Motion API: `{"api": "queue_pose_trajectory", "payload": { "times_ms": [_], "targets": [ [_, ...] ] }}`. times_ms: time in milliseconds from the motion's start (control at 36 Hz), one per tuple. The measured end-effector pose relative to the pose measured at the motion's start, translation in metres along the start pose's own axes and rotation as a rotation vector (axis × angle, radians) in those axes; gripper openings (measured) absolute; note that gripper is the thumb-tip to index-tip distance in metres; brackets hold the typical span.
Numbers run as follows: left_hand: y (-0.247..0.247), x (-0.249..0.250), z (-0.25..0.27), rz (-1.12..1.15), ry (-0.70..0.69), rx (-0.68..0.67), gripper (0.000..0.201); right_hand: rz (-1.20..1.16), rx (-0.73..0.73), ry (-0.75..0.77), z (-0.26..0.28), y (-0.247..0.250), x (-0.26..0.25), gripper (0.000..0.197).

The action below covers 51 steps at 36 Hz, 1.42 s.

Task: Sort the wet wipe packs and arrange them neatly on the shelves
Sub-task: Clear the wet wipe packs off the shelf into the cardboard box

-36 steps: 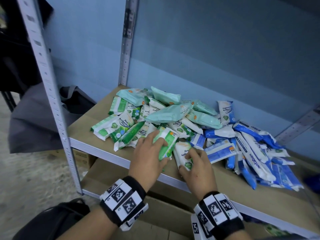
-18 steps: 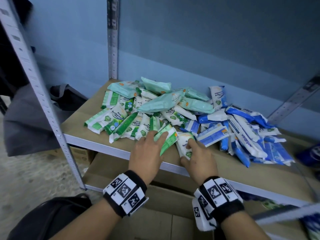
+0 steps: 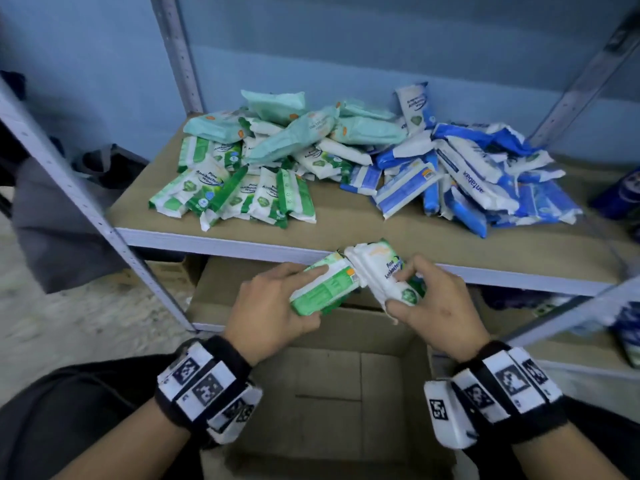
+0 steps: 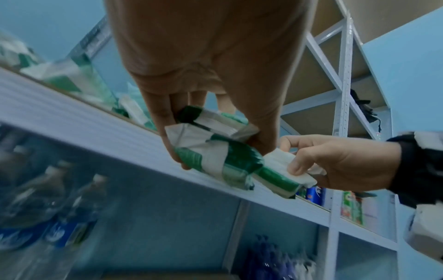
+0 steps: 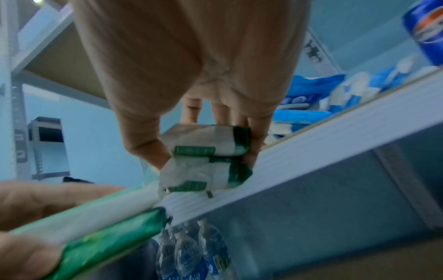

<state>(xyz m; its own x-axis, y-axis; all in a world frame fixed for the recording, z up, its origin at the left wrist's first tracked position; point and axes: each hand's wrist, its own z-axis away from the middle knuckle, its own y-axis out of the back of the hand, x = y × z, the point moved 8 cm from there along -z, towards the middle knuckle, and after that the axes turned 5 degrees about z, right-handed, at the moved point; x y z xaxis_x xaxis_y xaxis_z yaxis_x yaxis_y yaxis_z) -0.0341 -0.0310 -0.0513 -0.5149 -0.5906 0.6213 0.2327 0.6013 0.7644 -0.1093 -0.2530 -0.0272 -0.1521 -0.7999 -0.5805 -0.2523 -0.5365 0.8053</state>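
While the left hand (image 3: pixel 273 303) grips green packs (image 3: pixel 323 289) and the right hand (image 3: pixel 440 303) grips two more (image 3: pixel 388 271) before the shelf (image 3: pixel 346 233), the heap (image 3: pixel 346 161) behind lies unsorted, so most work remains.

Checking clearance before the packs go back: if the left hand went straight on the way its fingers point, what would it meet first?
Probably the shelf's white front edge just beyond the left hand, though depth is unclear.

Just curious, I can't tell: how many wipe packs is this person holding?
4 packs: two stacked in the left hand, two stacked in the right hand; more may be hidden.
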Motion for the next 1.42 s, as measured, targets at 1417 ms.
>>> {"api": "queue_pose_trajectory", "payload": {
  "times_ms": [1417],
  "targets": [
    [-0.377, -0.202, 0.103, -0.099, 0.782, -0.855, 0.049, 0.212, -1.026, -0.389, 0.097, -0.352, 0.266, 0.048]
  ]
}}
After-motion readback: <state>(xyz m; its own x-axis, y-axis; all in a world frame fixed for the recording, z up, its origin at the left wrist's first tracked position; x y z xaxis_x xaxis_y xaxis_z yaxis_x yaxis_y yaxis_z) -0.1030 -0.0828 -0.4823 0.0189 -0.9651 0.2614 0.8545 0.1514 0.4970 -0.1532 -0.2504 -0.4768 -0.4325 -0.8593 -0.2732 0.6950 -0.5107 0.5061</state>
